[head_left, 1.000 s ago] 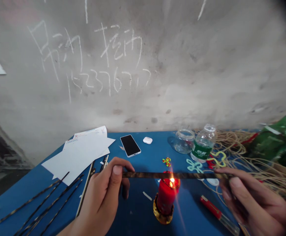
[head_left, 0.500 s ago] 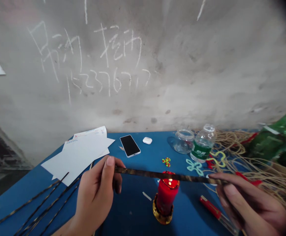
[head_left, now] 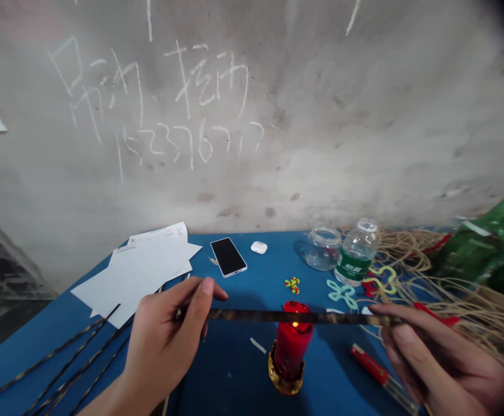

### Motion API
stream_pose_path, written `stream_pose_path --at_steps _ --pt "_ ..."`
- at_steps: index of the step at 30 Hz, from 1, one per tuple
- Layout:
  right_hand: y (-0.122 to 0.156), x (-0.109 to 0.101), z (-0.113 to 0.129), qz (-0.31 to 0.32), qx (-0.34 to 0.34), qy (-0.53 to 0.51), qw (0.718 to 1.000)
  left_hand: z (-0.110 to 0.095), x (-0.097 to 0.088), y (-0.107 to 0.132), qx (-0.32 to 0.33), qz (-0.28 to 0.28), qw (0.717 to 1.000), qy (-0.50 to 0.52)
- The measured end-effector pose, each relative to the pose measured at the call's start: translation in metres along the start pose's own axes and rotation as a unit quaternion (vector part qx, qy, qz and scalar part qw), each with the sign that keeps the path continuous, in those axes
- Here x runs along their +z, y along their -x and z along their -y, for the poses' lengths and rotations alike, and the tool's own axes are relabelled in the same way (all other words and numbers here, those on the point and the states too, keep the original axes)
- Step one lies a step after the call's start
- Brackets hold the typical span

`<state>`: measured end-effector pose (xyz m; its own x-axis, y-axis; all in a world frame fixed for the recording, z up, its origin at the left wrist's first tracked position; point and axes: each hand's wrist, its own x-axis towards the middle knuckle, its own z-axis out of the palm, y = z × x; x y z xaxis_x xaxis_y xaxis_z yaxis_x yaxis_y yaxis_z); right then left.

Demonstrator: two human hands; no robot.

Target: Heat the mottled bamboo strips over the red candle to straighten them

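A thin, dark, mottled stick [head_left: 256, 315] stretches level between my two hands. My left hand [head_left: 169, 335] pinches it near its left end with thumb and fingers. At the other end, my right hand [head_left: 442, 352] grips it between thumb and forefinger. The stick's middle crosses at the top of a lit red candle [head_left: 292, 346], in front of its flame; whether it touches the candle I cannot tell. The candle stands upright in a gold-coloured holder [head_left: 284, 381]. Several similar dark sticks [head_left: 74, 367] lie on the table left of my left hand.
White papers [head_left: 134, 277], a phone [head_left: 228, 257] and a white earphone case [head_left: 259, 247] lie toward the wall. A glass jar [head_left: 321, 254], water bottle [head_left: 355, 257], tangled cords [head_left: 411, 254] and green bottles [head_left: 481, 242] are at right. A red-capped tube [head_left: 375, 367] lies beside the candle.
My left hand has shifted its grip, and the stick's end now shows behind its thumb. The stick sits slightly lower and more level over the candle. My right hand is nearly still.
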<state>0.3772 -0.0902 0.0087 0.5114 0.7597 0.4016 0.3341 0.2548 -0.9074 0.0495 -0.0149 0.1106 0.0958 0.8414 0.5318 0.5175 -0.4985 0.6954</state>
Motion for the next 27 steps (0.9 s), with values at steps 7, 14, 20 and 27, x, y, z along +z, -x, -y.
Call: stream_pose_path --at_steps 7,14,20,27 --pt "0.001 -0.002 -0.001 -0.012 0.013 0.006 1.0 -0.003 0.001 0.004 -0.017 0.016 1.0 0.014" --pt "0.006 -0.005 -0.001 0.009 0.038 -0.03 0.999 -0.005 0.002 0.005 -0.005 0.049 0.997 0.053" --pt "0.009 -0.006 -0.002 -0.015 0.069 -0.07 0.995 0.0 0.002 0.005 0.033 0.092 0.993 0.06" --pt "0.009 -0.007 0.0 -0.001 0.03 -0.046 0.998 0.01 0.002 0.002 0.044 0.142 0.984 0.1"
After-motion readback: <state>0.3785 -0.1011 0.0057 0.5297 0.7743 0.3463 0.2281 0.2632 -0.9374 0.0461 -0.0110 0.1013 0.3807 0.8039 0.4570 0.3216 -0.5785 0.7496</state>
